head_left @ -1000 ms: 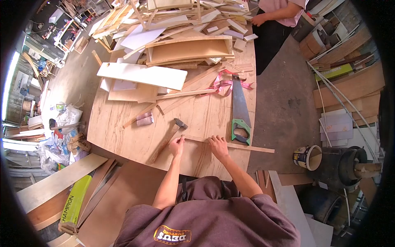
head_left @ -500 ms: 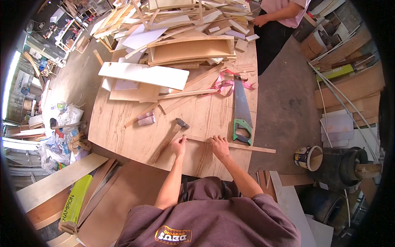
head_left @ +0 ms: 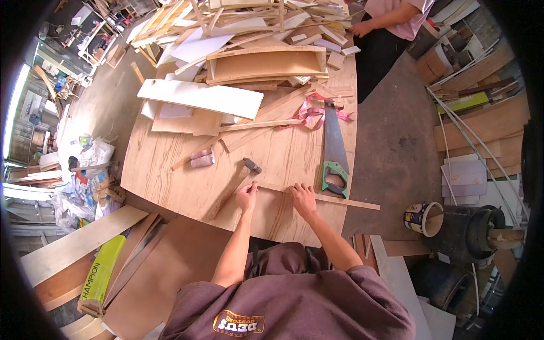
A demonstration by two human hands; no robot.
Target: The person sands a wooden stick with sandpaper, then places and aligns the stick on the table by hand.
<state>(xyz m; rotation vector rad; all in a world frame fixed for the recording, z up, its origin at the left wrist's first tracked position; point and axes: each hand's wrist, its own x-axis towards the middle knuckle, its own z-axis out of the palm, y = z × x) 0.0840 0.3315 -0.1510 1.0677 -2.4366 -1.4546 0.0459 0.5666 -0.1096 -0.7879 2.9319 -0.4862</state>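
A thin wooden strip (head_left: 345, 201) lies across the near part of the plywood tabletop (head_left: 153, 175), its right end jutting past the table edge. At the strip's left end my left hand (head_left: 246, 198) is closed in a pinch; any small item between the fingertips is too small to make out. My right hand (head_left: 304, 199) grips the strip nearer its middle, fingers curled over it. Just beyond my left hand rests a hammer (head_left: 235, 187) with a wooden handle. A handsaw (head_left: 335, 150) with a green and black handle lies beyond my right hand.
Scrap boards and a shallow wooden box (head_left: 266, 65) are heaped at the far side, with pink ribbon (head_left: 311, 110) near the saw. A rolled bundle (head_left: 202, 158) lies left of the hammer. Another person (head_left: 385, 28) stands far right. A bucket (head_left: 425, 219) stands on the floor.
The view has shifted slightly. Both hands stay at nearly the same places on the strip, and the tools have not moved on the table.
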